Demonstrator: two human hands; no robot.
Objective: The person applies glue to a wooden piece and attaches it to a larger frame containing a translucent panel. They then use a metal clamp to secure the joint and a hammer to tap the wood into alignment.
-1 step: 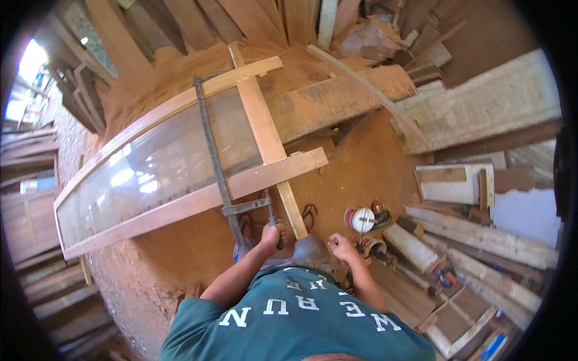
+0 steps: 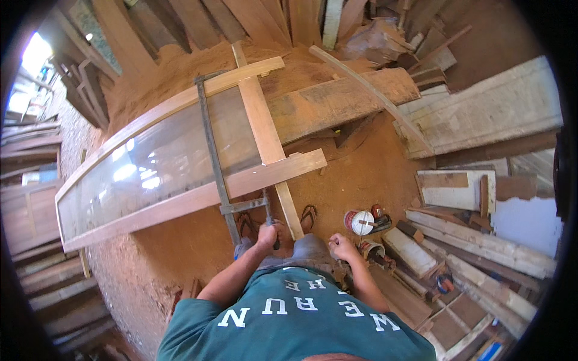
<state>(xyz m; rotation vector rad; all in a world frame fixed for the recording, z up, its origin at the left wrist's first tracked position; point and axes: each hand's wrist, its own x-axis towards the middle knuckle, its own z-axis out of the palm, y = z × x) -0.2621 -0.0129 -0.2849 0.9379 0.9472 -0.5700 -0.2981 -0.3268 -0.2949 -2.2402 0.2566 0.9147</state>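
Observation:
A wooden frame (image 2: pixel 174 207) with a glass pane (image 2: pixel 162 153) lies in front of me. A wide crosspiece (image 2: pixel 261 120) joins its two long rails at the right end. Across both rails runs a dark metal bar clamp (image 2: pixel 212 144), its screw end toward me. My left hand (image 2: pixel 268 234) is wrapped round the clamp's handle, just below the near rail. A narrow wooden strip (image 2: pixel 289 210) passes under that rail down to my lap. My right hand (image 2: pixel 342 247) is curled closed over my right thigh; whether it holds anything is hidden.
Under the frame's right end extends a dusty plank (image 2: pixel 343 96), with a thin batten (image 2: pixel 373 90) leaning across it. A white bucket (image 2: pixel 362 222) stands right of my feet. Stacked boards (image 2: pixel 469 240) crowd the right side, and more timber (image 2: pixel 57 277) lies left. Sawdust (image 2: pixel 162 78) is heaped behind.

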